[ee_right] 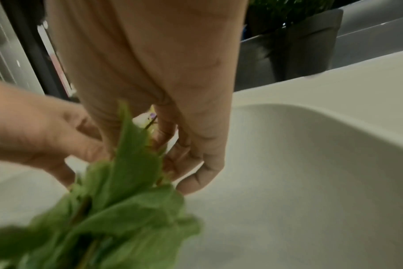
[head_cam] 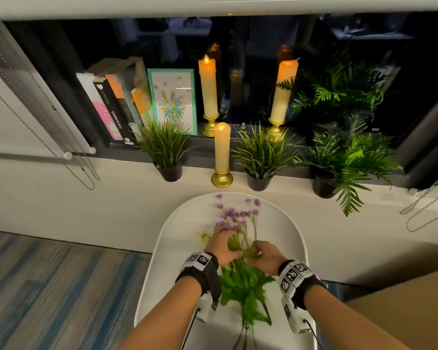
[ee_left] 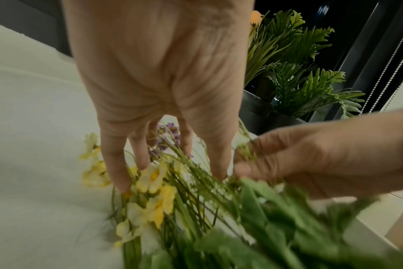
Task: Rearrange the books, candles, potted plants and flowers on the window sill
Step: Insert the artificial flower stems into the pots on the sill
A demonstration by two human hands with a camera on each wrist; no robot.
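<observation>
A bunch of artificial flowers [head_cam: 238, 215], with purple and yellow blooms and green leaves, lies lengthwise on a white oval tray [head_cam: 177, 223] below the window sill. My left hand [head_cam: 223, 243] reaches down over the stems just behind the blooms, fingers on one side and thumb on the other. From the right, my right hand [head_cam: 262, 252] pinches thin green stems of the same bunch. In the left wrist view the yellow blooms [ee_left: 154, 182] sit under my fingertips. Blurred leaves [ee_right: 131, 163] fill the lower left of the right wrist view.
On the sill stand three lit candles [head_cam: 222, 147] in gold holders, two grass pots [head_cam: 166, 147] [head_cam: 261, 157], ferns [head_cam: 344, 162], leaning books [head_cam: 111, 107] and a flower picture [head_cam: 173, 101]. Blind chains [head_cam: 36, 122] hang at both sides. A brown box [head_cam: 402, 311] is at my right.
</observation>
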